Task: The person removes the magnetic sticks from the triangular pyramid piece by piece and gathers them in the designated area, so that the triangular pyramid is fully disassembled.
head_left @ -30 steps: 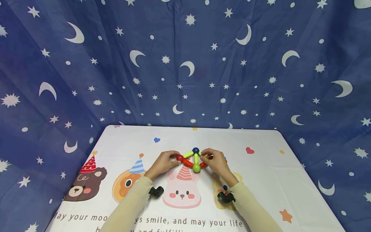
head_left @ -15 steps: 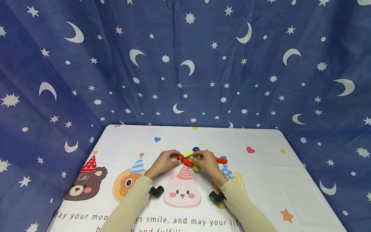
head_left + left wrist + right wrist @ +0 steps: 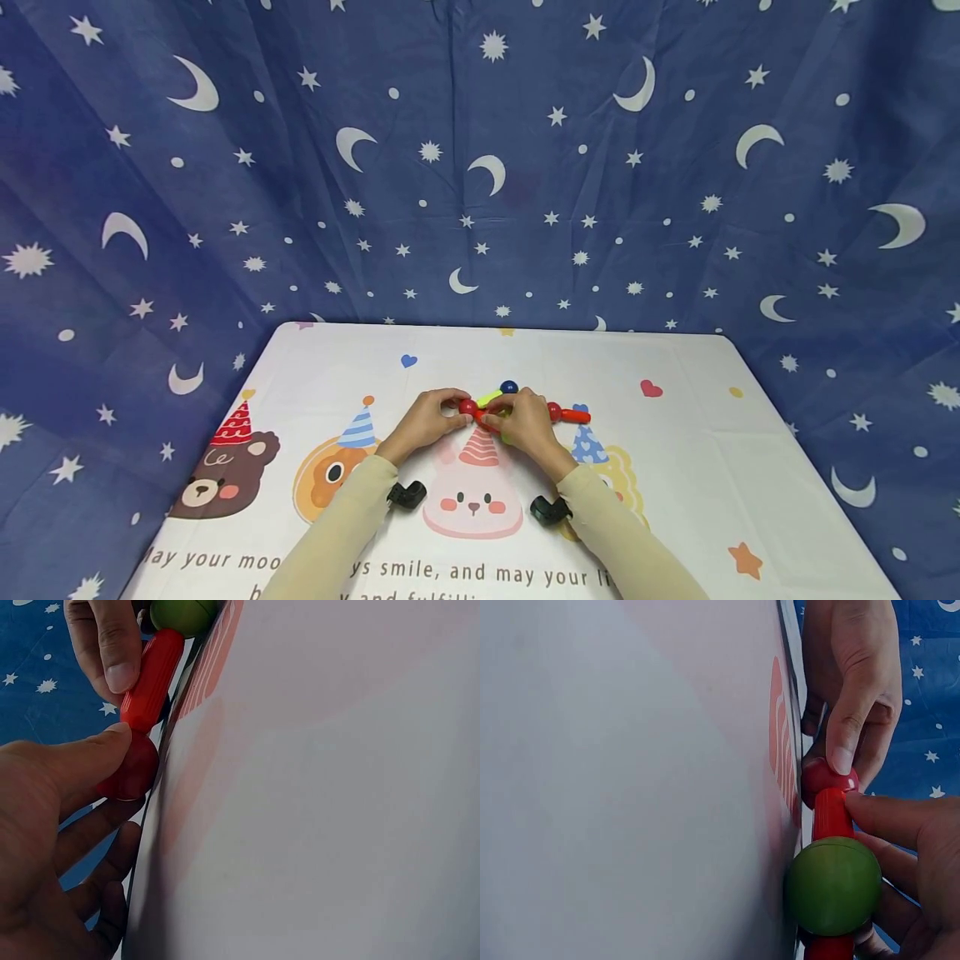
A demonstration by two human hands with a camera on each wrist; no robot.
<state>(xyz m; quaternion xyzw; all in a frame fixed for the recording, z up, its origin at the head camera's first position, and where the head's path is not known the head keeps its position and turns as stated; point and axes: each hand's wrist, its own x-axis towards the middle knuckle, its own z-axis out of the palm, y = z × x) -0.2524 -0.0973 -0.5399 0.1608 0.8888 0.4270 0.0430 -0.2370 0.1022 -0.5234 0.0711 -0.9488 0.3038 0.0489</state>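
Magnetic-looking toy rods and balls lie joined on the table. My left hand (image 3: 426,423) holds a red ball (image 3: 135,769) between thumb and fingers. The right hand (image 3: 527,427) pinches the red rod (image 3: 152,682) that runs from this ball to a green ball (image 3: 834,886). A yellow-green rod (image 3: 489,398) leads from near the red ball toward a dark blue ball (image 3: 509,387) behind the right hand. To that hand's right show another red ball (image 3: 554,411) and a red rod (image 3: 576,417). My right hand hides the middle of the structure.
A white cloth with printed animals and lettering covers the table (image 3: 675,467). Behind and beside it hangs a blue curtain (image 3: 420,192) with moons and stars. Each wrist wears a small black camera (image 3: 407,495).
My right hand has moved left from the structure's right side to the red rod beside the left hand, uncovering the right-hand red ball and rod. The left hand keeps holding its ball.
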